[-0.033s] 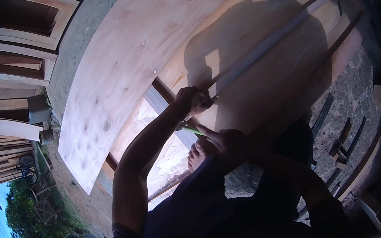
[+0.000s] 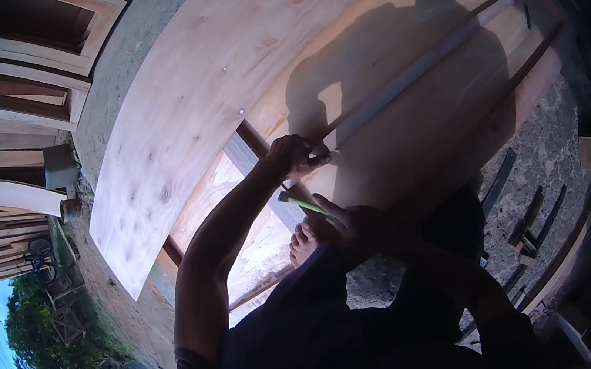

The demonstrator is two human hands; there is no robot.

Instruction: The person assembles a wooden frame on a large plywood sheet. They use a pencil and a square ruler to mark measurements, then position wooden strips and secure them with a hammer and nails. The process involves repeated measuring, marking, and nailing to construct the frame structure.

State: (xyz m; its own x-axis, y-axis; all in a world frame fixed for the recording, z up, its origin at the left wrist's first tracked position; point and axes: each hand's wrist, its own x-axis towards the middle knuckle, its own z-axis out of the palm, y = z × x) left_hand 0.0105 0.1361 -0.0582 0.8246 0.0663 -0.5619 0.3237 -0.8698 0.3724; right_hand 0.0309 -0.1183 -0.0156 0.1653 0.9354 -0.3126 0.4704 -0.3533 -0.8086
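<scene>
Left hand grip closed on long strip atop plywood; right hand gripping green-handled hammer

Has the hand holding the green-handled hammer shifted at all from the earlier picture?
No. The right hand with the green-handled hammer sits in the same spot beside the plywood sheet edge.
</scene>
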